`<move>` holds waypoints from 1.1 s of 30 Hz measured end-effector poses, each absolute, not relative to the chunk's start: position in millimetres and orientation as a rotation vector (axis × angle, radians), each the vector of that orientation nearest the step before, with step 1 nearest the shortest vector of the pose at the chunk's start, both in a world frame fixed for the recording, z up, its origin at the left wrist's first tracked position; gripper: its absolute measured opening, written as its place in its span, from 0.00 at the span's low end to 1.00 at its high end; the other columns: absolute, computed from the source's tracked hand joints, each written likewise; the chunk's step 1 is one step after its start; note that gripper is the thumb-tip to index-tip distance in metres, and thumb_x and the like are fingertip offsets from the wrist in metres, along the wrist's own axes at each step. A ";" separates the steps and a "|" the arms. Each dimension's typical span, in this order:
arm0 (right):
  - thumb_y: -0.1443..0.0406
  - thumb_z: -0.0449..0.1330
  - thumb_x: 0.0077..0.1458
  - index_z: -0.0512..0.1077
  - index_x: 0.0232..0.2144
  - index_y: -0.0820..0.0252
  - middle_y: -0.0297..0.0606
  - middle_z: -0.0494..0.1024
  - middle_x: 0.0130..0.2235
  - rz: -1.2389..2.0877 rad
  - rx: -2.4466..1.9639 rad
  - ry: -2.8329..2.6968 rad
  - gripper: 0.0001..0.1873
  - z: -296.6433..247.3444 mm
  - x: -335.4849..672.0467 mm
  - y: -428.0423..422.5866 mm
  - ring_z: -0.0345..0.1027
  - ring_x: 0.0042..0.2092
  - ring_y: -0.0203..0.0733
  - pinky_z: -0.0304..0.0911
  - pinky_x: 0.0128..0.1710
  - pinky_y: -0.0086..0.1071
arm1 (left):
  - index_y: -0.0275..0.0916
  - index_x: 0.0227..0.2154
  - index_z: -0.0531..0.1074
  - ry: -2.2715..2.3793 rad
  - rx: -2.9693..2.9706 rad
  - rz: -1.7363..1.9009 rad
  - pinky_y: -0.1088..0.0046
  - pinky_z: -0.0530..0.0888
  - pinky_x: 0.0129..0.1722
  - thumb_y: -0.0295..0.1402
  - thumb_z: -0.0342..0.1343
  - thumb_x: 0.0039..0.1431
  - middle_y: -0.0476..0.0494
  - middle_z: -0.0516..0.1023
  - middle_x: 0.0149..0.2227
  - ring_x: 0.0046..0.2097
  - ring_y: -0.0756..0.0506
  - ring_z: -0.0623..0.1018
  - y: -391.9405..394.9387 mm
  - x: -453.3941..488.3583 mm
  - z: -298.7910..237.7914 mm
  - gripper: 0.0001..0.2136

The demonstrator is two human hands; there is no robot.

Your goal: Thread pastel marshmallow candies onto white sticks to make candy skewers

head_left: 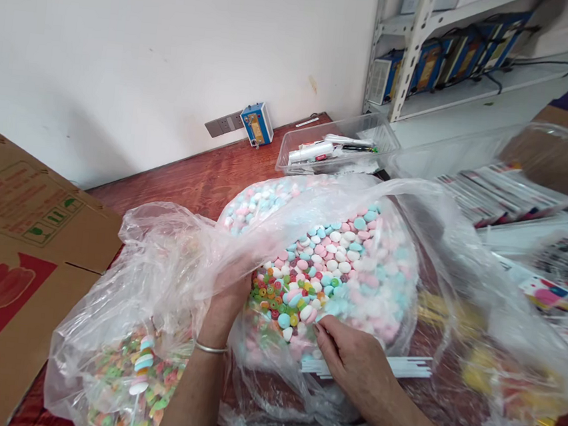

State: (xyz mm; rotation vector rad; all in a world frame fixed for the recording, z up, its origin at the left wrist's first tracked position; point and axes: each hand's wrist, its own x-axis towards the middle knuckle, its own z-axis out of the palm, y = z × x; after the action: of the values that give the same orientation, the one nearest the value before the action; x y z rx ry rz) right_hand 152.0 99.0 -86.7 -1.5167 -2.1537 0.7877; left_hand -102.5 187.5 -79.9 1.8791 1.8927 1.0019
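Reddish table (191, 181), white wall (179, 49); right hand (354, 357) pinched together, left hand (230, 295) veiled, grip unclear.

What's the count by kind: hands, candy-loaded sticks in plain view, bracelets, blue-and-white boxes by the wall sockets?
Hands: 2 (left hand, right hand)
Candy-loaded stick: 1
Bracelet: 1
Blue-and-white box: 1
Total: 5
Loose candies overlap too much to count.
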 end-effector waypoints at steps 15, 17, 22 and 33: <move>0.61 0.44 0.66 0.69 0.31 0.56 0.35 0.78 0.28 0.845 -1.490 -2.094 0.17 -76.7 153.1 104.1 0.72 0.30 0.41 0.53 0.29 0.31 | 0.37 0.32 0.74 1.411 1.052 1.158 0.74 0.73 0.31 0.38 0.64 0.49 0.48 0.76 0.26 0.29 0.49 0.76 147.9 -41.9 -59.7 0.11; 0.61 0.44 0.67 0.69 0.30 0.56 0.35 0.78 0.27 0.839 -1.496 -2.114 0.17 -77.2 153.8 103.4 0.72 0.30 0.41 0.53 0.29 0.31 | 0.37 0.32 0.74 1.379 1.028 1.162 0.74 0.73 0.32 0.37 0.65 0.48 0.48 0.76 0.27 0.30 0.49 0.75 148.2 -42.2 -62.0 0.11; 0.62 0.45 0.66 0.68 0.29 0.56 0.35 0.77 0.27 0.834 -1.510 -2.145 0.16 -77.2 154.0 103.2 0.72 0.30 0.42 0.51 0.29 0.31 | 0.37 0.30 0.73 1.373 1.058 1.178 0.77 0.71 0.30 0.35 0.67 0.46 0.50 0.75 0.26 0.29 0.51 0.74 146.8 -39.9 -63.8 0.11; 0.62 0.44 0.65 0.67 0.30 0.56 0.35 0.75 0.27 0.991 -1.442 -1.946 0.15 -92.1 155.8 101.1 0.69 0.29 0.41 0.57 0.30 0.30 | 0.43 0.50 0.70 1.596 1.123 1.103 0.68 0.74 0.33 0.41 0.54 0.61 0.43 0.79 0.35 0.31 0.45 0.78 115.5 -25.6 -75.6 0.16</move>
State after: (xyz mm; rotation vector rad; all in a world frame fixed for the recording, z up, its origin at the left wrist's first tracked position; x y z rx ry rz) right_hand 155.8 101.1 -92.1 -1.4422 -1.9457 0.9905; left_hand -25.6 115.5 -75.6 1.1227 1.5964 1.1027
